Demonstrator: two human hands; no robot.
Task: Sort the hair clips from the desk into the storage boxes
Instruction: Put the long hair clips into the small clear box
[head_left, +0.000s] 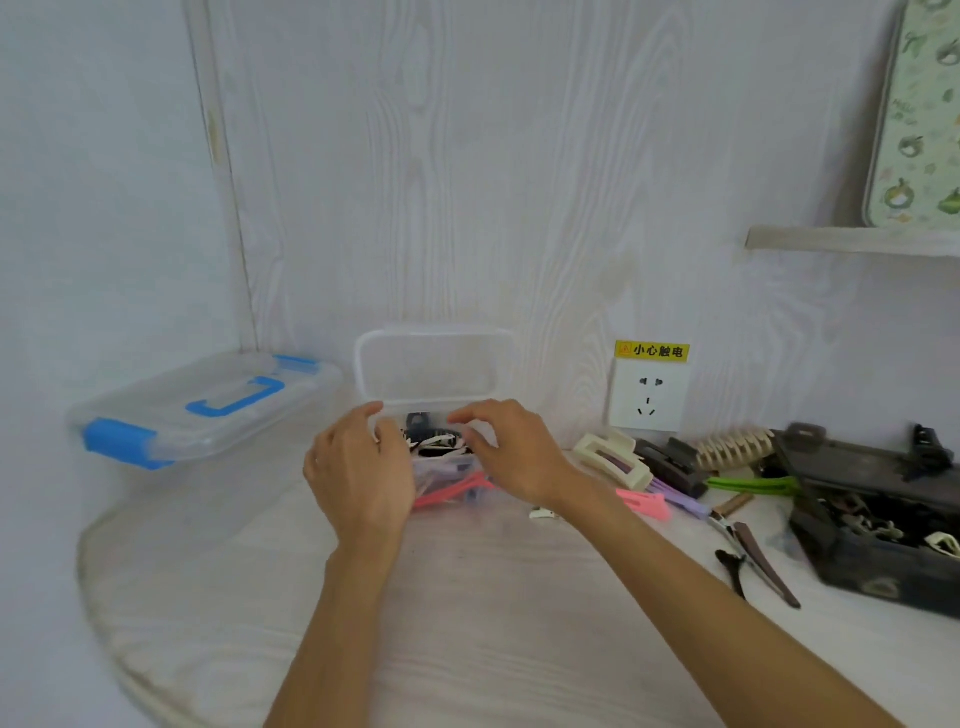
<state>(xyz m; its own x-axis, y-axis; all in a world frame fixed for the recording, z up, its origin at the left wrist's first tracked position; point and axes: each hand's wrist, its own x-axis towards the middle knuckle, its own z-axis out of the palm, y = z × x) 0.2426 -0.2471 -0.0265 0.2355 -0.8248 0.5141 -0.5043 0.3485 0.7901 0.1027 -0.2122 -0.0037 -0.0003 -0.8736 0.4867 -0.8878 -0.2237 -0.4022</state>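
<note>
A small clear storage box (485, 503) stands at the back of the desk with its lid (434, 369) open upright against the wall. Pink, black and white hair clips (441, 496) lie inside it. My left hand (358, 478) grips the box's left side, fingers curled at the rear rim. My right hand (514, 457) grips the right side the same way. Loose clips lie to the right: a cream claw clip (613, 460), a pink clip (644, 504), a purple clip (680, 496), a green clip (748, 484), a brown duckbill clip (763, 564) and a small white clip (543, 514).
A closed clear box with blue latches and handle (202, 410) sits at the left back. A dark open box (883, 551) holding more clips stands at the right. A wall socket (649, 395) is behind the clips. A shelf (852, 241) juts out upper right.
</note>
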